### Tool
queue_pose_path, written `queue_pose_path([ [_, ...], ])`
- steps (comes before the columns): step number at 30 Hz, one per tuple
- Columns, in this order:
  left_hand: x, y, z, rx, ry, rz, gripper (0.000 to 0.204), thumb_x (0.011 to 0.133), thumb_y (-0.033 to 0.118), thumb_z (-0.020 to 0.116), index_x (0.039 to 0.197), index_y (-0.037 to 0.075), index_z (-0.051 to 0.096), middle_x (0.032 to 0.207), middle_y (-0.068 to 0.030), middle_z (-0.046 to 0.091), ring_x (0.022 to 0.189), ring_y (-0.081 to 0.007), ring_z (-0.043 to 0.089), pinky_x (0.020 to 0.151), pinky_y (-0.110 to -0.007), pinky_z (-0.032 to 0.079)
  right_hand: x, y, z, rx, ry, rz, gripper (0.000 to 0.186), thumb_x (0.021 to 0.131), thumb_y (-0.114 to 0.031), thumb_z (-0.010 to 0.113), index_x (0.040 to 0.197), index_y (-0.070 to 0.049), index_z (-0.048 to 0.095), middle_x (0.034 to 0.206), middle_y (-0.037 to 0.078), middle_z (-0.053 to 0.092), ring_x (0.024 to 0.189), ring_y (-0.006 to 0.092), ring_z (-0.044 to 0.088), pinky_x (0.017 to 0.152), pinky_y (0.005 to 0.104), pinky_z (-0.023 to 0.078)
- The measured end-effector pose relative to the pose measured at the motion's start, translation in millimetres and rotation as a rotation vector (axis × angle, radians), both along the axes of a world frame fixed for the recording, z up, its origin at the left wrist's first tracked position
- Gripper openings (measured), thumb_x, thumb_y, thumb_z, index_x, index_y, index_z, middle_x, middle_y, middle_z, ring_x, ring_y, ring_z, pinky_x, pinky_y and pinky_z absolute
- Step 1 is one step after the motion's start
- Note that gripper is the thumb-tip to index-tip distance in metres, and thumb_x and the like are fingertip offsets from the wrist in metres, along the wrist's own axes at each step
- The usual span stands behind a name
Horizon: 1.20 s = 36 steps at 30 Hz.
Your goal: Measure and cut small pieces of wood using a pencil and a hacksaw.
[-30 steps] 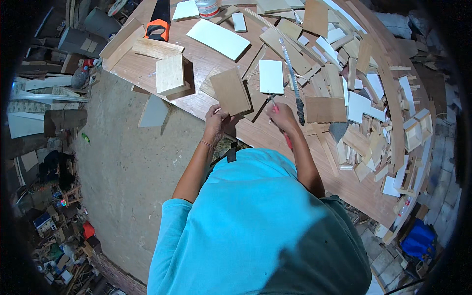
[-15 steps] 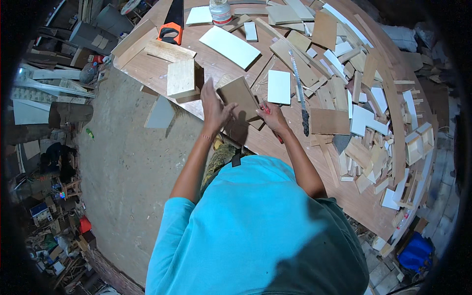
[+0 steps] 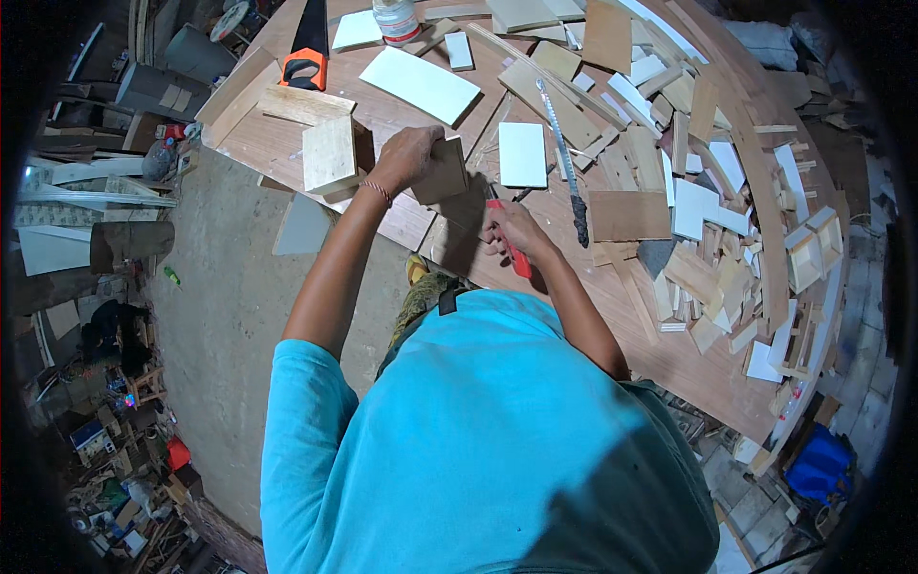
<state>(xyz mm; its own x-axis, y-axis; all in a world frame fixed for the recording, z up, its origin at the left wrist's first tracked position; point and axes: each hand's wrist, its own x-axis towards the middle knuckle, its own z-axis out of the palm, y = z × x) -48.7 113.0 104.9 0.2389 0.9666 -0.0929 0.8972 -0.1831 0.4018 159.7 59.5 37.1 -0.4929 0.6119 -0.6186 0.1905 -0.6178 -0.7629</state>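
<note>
My left hand grips a small brown wooden block or box by its upper edge, fingers bent over it; part of the piece is behind the hand. Just left of that hand sits a pale wooden box near the table's edge. My right hand is closed around a long, slim red-handled tool with a dark tip, apart from the brown piece; its exact kind is unclear. Farther right lie a white rectangular panel and a thin saw-like blade with a dark grip.
On the wooden table, a handsaw with an orange handle, a white jar and a long white board lie toward the back. Several wood offcuts are heaped at right. Concrete floor shows at left.
My left hand has gone from spread fingers beside the brown piece to gripping its top, and the piece is turned. The right hand with the red tool has drawn away from it.
</note>
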Motion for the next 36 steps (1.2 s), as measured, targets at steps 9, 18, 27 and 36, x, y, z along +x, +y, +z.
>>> queue_pose_path([
  [9,-13.8,13.9,-15.4,-0.13,-0.093,-0.097,0.018,0.059,0.008,0.057,0.076,0.002,0.06,0.074,-0.0191,0.059,0.073,-0.0344,0.057,0.063,-0.038,0.045,15.7,-1.1,-6.9,-0.204,0.133,-0.139,0.031,0.085,-0.03,0.04,0.095,-0.001,0.045,0.07,0.007,0.051,0.052,0.0118,0.05,0.045,0.0251,0.047],
  [18,-25.5,23.9,-6.7,-0.333,-0.115,-0.111,0.028,0.052,0.01,0.063,0.079,0.005,0.065,0.075,-0.0156,0.062,0.072,-0.0288,0.06,0.064,-0.034,0.046,3.4,-16.4,25.4,0.227,-0.161,-0.141,0.031,0.077,-0.014,0.057,0.099,0.004,0.042,0.072,0.011,0.054,0.053,0.0145,0.056,0.044,0.0256,0.047],
  [27,3.8,10.3,-3.7,-0.172,0.152,-0.188,0.021,0.056,0.011,0.06,0.074,-0.001,0.062,0.077,-0.0222,0.059,0.075,-0.0339,0.058,0.066,-0.038,0.047,-10.9,-23.2,-18.7,0.611,-0.573,0.135,0.024,0.083,-0.018,0.041,0.09,0.005,0.042,0.069,0.021,0.055,0.057,0.0263,0.058,0.05,0.0375,0.047],
  [36,4.9,-9.9,-12.8,-0.059,-0.01,-0.194,0.014,0.059,0.011,0.057,0.062,-0.003,0.059,0.066,-0.0221,0.056,0.065,-0.036,0.057,0.061,-0.039,0.046,-27.2,-31.0,31.8,0.695,-0.66,0.101,0.027,0.084,-0.02,0.038,0.087,0.007,0.042,0.071,0.03,0.054,0.071,0.0439,0.054,0.064,0.0486,0.041],
])
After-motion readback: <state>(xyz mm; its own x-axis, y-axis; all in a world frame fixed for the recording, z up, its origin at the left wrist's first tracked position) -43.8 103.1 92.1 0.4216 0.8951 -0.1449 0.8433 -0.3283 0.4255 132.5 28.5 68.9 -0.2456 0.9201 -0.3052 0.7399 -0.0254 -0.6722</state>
